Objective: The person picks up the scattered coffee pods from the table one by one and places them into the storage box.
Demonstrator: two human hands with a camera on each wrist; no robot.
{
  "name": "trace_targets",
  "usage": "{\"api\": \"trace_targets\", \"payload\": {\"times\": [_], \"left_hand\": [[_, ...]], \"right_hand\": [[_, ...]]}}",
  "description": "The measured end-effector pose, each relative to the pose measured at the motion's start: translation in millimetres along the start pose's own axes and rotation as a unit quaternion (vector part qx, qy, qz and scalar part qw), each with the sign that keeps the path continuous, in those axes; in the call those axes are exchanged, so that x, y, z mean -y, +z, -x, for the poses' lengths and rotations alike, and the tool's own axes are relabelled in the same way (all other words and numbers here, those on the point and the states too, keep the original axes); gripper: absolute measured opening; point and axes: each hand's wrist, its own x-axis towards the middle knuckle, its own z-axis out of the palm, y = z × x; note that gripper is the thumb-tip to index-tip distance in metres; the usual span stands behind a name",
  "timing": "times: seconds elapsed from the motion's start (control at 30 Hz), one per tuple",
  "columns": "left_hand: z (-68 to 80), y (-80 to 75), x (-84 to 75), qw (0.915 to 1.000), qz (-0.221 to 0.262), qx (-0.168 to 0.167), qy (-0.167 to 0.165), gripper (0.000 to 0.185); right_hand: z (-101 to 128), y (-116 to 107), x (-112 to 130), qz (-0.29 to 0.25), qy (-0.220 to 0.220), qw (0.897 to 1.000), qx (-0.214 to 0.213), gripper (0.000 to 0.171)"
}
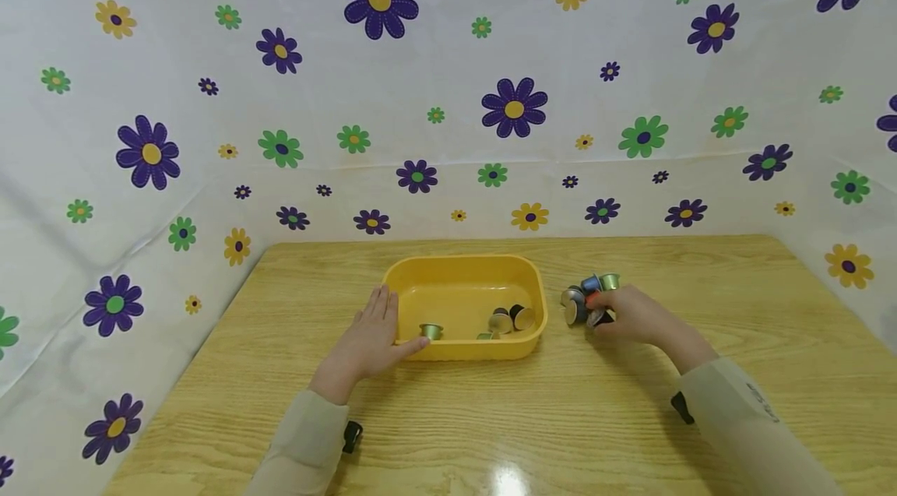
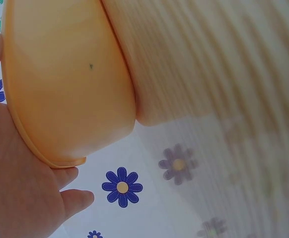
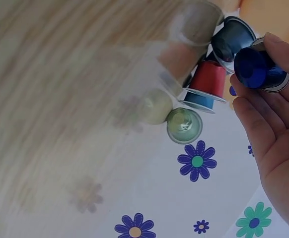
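Left hand (image 1: 371, 336) lies flat with fingers straight against the left outer wall of the yellow plastic tub (image 1: 462, 274), thumb along its near wall; nothing grasped, fingers extended. Left wrist view shows the palm (image 2: 15, 198) pressed to the tub's rim and side (image 2: 65, 84), view partly blurred. Tub sits on the wooden table (image 1: 490, 426), roughly centre. Inside the tub: one green-gold coffee capsule (image 1: 430, 331) at the near left corner, just beside the thumb tip, and a small cluster of gold and dark capsules (image 1: 511, 318) at the near right. Right of the tub, just beside its right wall, a loose pile of coffee capsules (image 1: 585, 297) lies on the table, blue, green, red and grey ones touching each other. Right hand (image 1: 631, 315) is at the pile's right side; right wrist view shows the fingertips (image 3: 278, 49) pinching a dark blue capsule (image 3: 256, 68), with a red capsule (image 3: 209, 79), a teal one and a pale green capsule (image 3: 184, 125) close by. Floral sheet (image 1: 448, 91) backs the table.
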Motion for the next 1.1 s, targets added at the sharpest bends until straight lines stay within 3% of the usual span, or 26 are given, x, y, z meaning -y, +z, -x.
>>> {"api": "trace_targets", "payload": {"times": [0.33,0.8,1.1], "left_hand": [[0.3,-1.8,-0.8,1.0,0.0,0.001,-0.003,0.1],[0.0,-1.0,-0.6,1.0,-0.002,0.004,-0.002,0.101],[0.1,-1.1,-0.7,1.0,-0.003,0.004,-0.001,0.099]], "right_hand": [[2.5,-8.0,11.4,-0.007,-0.009,1.0,-0.018,0.031],[-1.4,-12.2,28.9,-0.007,-0.022,1.0,-0.01,0.035],[-4.4,-13.8,45.6,-0.005,-0.06,0.998,-0.019,0.031]]}}
